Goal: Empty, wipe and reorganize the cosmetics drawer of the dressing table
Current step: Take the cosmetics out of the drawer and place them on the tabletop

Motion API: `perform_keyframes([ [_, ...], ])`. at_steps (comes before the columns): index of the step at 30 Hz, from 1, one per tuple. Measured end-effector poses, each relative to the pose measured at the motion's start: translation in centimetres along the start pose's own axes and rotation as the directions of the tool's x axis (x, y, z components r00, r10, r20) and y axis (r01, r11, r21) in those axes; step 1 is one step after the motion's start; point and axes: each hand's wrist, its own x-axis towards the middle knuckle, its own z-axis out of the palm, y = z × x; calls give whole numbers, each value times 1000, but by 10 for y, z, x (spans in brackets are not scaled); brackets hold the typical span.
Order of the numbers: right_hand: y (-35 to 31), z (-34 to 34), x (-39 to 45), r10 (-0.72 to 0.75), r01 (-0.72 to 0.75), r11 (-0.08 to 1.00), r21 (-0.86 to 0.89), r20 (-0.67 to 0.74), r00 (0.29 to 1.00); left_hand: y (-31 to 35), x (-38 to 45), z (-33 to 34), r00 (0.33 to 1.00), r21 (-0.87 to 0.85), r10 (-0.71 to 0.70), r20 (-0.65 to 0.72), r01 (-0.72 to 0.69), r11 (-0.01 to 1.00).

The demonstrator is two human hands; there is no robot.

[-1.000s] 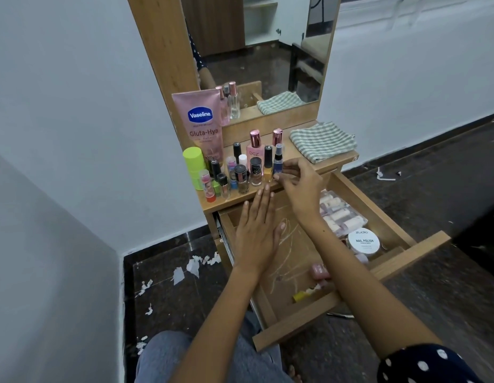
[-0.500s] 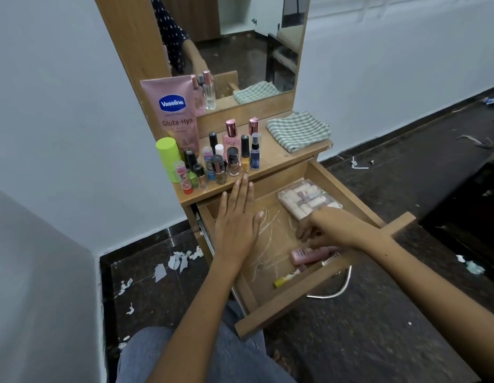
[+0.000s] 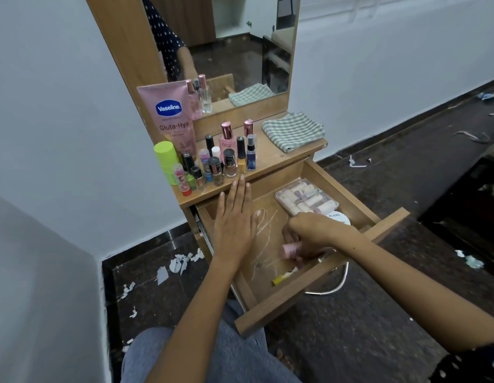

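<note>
A: What is the biggest thing here?

B: The dressing table (image 3: 270, 161), of light brown wood with a tall rectangular mirror (image 3: 240, 45). Its drawer (image 3: 323, 275) is pulled out far toward the person. The flat wooden bottom of the drawer has pale chalky scratch marks.

A: And on the table top?

B: At the back left leans a soft pink Vaseline tube (image 3: 171, 117). At the right lies a folded checked cloth (image 3: 294, 129), green and white. Between them stands a tight group of small bottles (image 3: 226, 158), most of glass with dark or shiny pink caps, and a round lime-green stick (image 3: 165, 161) at the left.

A: What is inside the drawer?

B: At the back right, a clear plastic box (image 3: 306, 199) with pale rolls in it. Just beside it, a round white jar (image 3: 338, 217), half hidden by the wrist. Near the front wall lies a thin yellow stick (image 3: 280, 279).

A: The hands?

B: The left hand (image 3: 234, 217) is flat, with straight fingers together, over the back left of the drawer; its fingertips reach the table edge. The right hand (image 3: 312, 236) has curled fingers around a small pink cylinder tube (image 3: 288, 250), low in the front of the drawer.
</note>
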Motion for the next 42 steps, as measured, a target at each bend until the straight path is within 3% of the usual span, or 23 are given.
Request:
perform_keyframes([
  [2,2,-3,3,-17,29,993,111,-106,994,0,1,-6,1000,-42,20,-23,-21,999],
  [4,5,-10,4,-26,113,938,328,-258,966,-1,-2,-17,994,-127,62,-89,-73,989],
  [7,5,-20,3,115,232,741,630,-459,881,-1,-17,-42,978,-323,-24,-206,-45,945],
  [10,-2,-24,-1,310,367,369,854,-485,817,-5,-31,-64,960,-492,-220,-172,110,864],
  [13,-17,-24,-5,382,425,-113,898,-355,853,-10,-32,-77,939,-665,-321,-119,165,729],
  [14,-23,-23,-5,369,415,-219,883,-319,873,-9,-29,-84,932,-724,-339,-130,144,675],
  [16,-34,-20,-4,324,409,-318,856,-307,895,-4,-23,-100,907,-805,-389,-158,110,583],
  [18,-42,-19,-3,280,417,-276,866,-342,897,-1,-15,-113,870,-839,-459,-181,106,534],
  [19,-45,-20,-3,255,430,-190,883,-378,890,-2,-11,-118,852,-844,-486,-196,106,526],
  [21,-49,-25,-4,174,481,79,873,-488,856,-5,-4,-125,849,-842,-483,-213,91,531],
  [23,-53,-35,-4,89,524,291,800,-568,818,-7,4,-132,887,-817,-401,-228,49,574],
  [24,-55,-42,-4,69,542,346,766,-597,799,-7,8,-137,905,-795,-348,-244,19,607],
  [27,-60,-65,-2,59,597,452,663,-690,722,-7,21,-151,914,-739,-240,-327,-89,668],
  [30,-64,-99,1,101,616,506,604,-751,653,-10,36,-161,890,-684,-218,-401,-133,717],
  [34,-66,-151,12,168,661,498,562,-810,562,-22,50,-166,865,-506,-221,-450,-43,861],
  [37,-63,-180,30,162,636,595,491,-848,504,-27,52,-166,861,-402,-213,-462,11,915],
  [42,-65,-206,67,93,557,723,409,-856,508,-38,52,-157,884,-271,-141,-447,17,963],
])
